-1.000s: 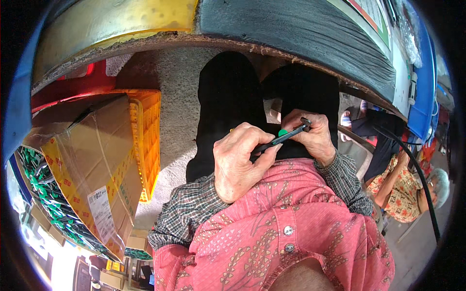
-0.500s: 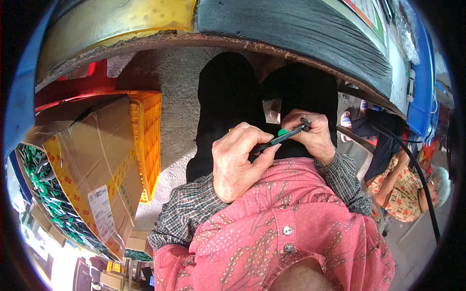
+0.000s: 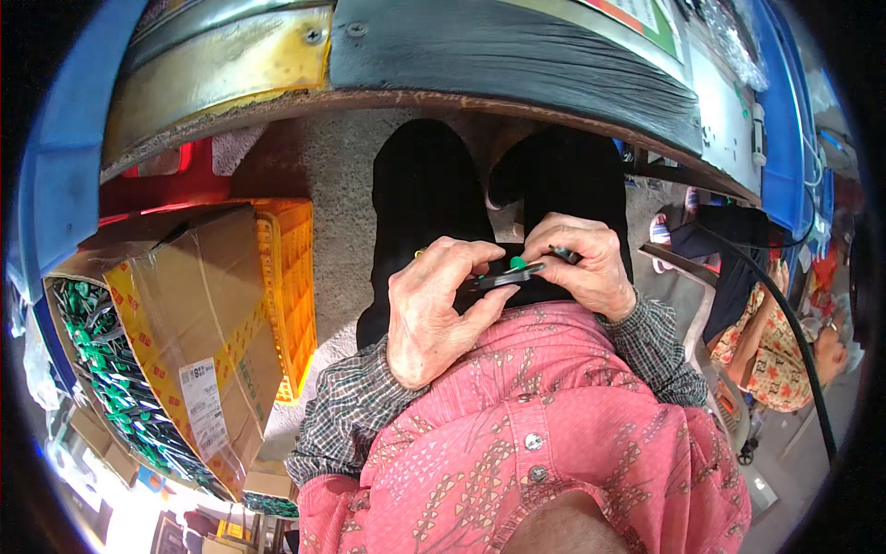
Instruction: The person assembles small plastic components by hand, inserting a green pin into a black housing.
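A slim black piece with a green part [image 3: 508, 278] lies across my lap between my hands; I cannot make out its exact kind. My left hand [image 3: 434, 309] pinches one end between thumb and fingers. My right hand [image 3: 588, 268] closes round the other end, where a dark tip shows beside the thumb. The small green knob stands up from the piece between the two hands, and the fingers hide part of its length. Beneath them are my dark trousers [image 3: 425, 189].
Left of my legs stands an open cardboard box [image 3: 203, 342] full of similar black and green pieces [image 3: 101, 346]. An orange plastic crate [image 3: 288, 295] is behind it. A worktable edge [image 3: 517, 74] crosses ahead. To the right, another person [image 3: 775, 360] sits beyond a black cable [image 3: 784, 314].
The black piece now lies flatter, and its right end is more covered by my right hand's fingers. Both hands keep hold of it. The view has shifted slightly.
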### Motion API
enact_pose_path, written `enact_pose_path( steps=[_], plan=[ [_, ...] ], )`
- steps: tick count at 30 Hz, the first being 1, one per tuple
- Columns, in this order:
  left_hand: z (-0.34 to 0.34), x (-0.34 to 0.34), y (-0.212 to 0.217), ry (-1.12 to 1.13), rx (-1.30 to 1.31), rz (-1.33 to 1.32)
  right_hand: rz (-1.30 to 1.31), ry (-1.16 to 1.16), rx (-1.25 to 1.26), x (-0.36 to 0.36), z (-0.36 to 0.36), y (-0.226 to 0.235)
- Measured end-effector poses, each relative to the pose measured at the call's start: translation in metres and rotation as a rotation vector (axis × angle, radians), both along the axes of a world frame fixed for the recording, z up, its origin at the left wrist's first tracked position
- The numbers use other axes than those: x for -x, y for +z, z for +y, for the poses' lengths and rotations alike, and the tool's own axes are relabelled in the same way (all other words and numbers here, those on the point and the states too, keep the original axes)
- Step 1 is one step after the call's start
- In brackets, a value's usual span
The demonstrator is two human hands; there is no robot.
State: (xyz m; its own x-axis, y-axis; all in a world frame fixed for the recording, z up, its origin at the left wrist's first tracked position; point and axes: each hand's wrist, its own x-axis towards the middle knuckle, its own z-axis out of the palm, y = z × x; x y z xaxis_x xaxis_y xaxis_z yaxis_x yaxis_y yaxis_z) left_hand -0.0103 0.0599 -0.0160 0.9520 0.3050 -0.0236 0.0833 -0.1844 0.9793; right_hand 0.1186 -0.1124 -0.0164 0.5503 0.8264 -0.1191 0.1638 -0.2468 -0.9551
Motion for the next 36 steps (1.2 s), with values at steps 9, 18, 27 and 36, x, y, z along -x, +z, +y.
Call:
enact_pose_path(
  steps=[9,18,27,36],
  plan=[
    [-0.013,-0.005,0.013,-0.102,-0.129,-0.066,-0.139,0.045,-0.082,0.008,-0.004,0.013],
    [-0.018,-0.001,0.021,-0.108,-0.150,-0.028,0.083,-0.066,0.118,0.009,-0.013,0.032],
    [-0.021,0.005,0.025,-0.015,-0.093,0.046,0.044,-0.148,0.191,0.006,-0.026,0.032],
    [-0.023,0.009,0.032,0.008,-0.069,0.066,-0.479,-0.052,0.047,0.002,-0.035,0.032]
  ],
)
